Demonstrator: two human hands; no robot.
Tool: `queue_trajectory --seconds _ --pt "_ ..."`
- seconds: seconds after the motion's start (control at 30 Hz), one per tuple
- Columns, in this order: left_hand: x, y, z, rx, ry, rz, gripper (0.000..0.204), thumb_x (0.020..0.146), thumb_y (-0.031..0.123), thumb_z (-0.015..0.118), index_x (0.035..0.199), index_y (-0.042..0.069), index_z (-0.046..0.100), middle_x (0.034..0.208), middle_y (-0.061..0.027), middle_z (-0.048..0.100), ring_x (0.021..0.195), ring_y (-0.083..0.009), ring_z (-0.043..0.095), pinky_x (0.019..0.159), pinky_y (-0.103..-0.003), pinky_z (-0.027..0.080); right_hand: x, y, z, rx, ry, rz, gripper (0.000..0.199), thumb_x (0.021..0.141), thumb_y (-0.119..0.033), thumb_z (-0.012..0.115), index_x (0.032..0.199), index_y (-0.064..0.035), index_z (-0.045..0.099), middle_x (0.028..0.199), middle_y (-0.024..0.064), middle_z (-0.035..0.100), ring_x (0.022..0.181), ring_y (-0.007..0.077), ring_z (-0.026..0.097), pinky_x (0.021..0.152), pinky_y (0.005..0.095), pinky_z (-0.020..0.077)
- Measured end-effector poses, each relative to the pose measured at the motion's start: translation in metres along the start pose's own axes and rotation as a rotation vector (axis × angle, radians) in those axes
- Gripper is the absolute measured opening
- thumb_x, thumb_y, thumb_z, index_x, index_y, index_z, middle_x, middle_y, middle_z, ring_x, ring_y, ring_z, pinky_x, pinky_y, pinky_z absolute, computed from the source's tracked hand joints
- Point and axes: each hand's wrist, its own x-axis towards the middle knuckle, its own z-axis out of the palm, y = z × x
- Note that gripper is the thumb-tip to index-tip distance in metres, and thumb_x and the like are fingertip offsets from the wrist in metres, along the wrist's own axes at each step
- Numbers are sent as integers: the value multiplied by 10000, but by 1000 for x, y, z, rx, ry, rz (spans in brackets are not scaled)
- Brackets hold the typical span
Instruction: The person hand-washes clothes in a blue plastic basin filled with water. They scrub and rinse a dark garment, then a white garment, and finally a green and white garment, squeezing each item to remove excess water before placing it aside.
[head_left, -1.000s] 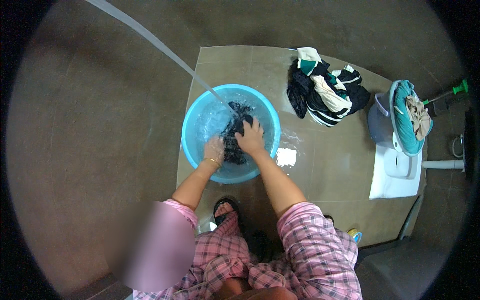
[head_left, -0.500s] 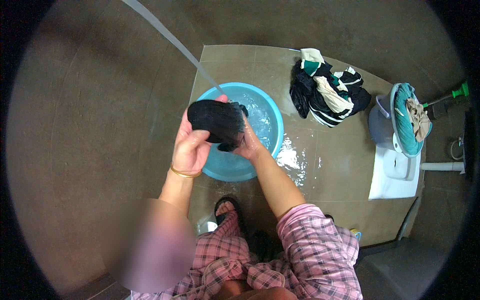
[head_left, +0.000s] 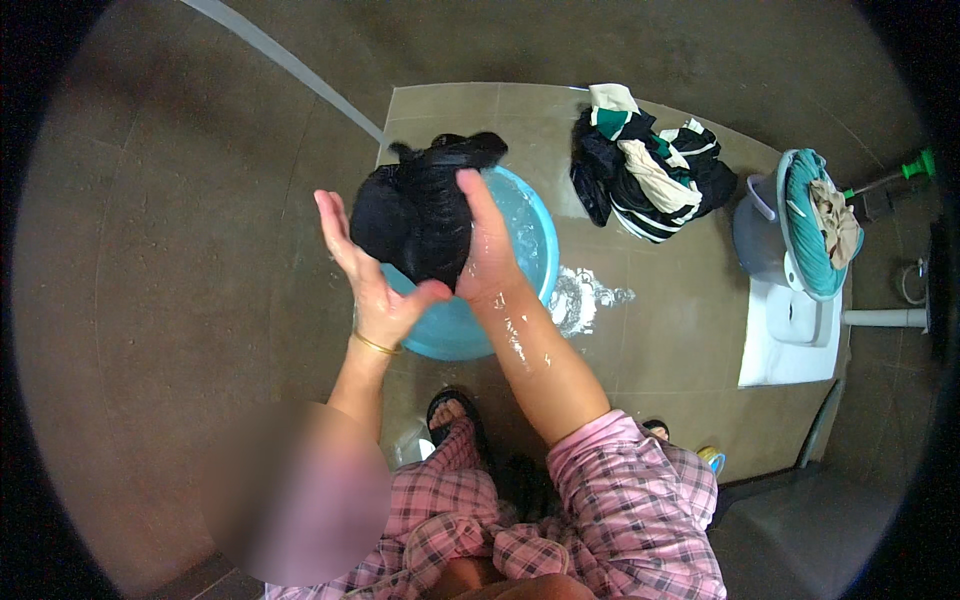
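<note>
A wet black cloth piece [head_left: 412, 215], rounded below with loose strap-like ends at its top, is held up over a light blue basin [head_left: 548, 245] of water. My right hand [head_left: 488, 235] grips its right side, thumb in front and the other fingers hidden behind. At its lower left, my left hand [head_left: 375, 290] is open, fingers spread, with the thumb near the cloth's lower edge. A gold bangle [head_left: 377, 344] circles my left wrist. The cloth covers much of the basin's left side.
Black, cream and green clothes [head_left: 655, 180] lie heaped on the tiled floor at the back right. Farther right stands a bucket [head_left: 762, 235] topped with teal cloth, beside a white squat toilet [head_left: 785, 355]. A grey hose or pipe [head_left: 290, 65] slants in from the upper left.
The black cloth has been raised a little and turned, its loose ends now at the top. My left hand has loosened and spread its fingers; my right thumb now lies over the cloth.
</note>
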Motion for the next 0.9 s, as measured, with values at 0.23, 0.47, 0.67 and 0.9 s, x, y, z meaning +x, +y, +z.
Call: queue_trajectory --seconds 0.23,0.47,0.67,0.9 --pt "17 19 3 172 -35 353 869 641 567 743 1327 228 330 1355 -255 360 1221 -466 380 1024 -528 319 -10 6 18 -138 211 35 277 851 -310 616 964 -59 594 849 52 632 742 147 629 678 280 514" --pt "25 26 3 162 -70 290 391 633 265 777 845 12 568 980 -149 609 927 -352 569 805 -454 464 7 26 -21 292 240 247 168 855 -242 580 806 -81 573 718 -3 558 631 111 558 576 268 458" --pt "18 10 -4 4 -123 -17 260 645 102 711 838 -6 575 883 -124 599 807 -276 569 751 -359 466 12 48 -46 -276 366 16 220 844 -250 558 784 -39 571 710 31 560 654 154 552 585 313 440" --pt "-44 -73 -22 205 -353 -531 478 657 377 798 887 -13 646 1064 -130 537 988 -303 527 867 -388 435 22 -25 -85 -1996 601 231 894 783 -701 478 1215 82 470 1280 297 437 1140 437 484 939 450 416"
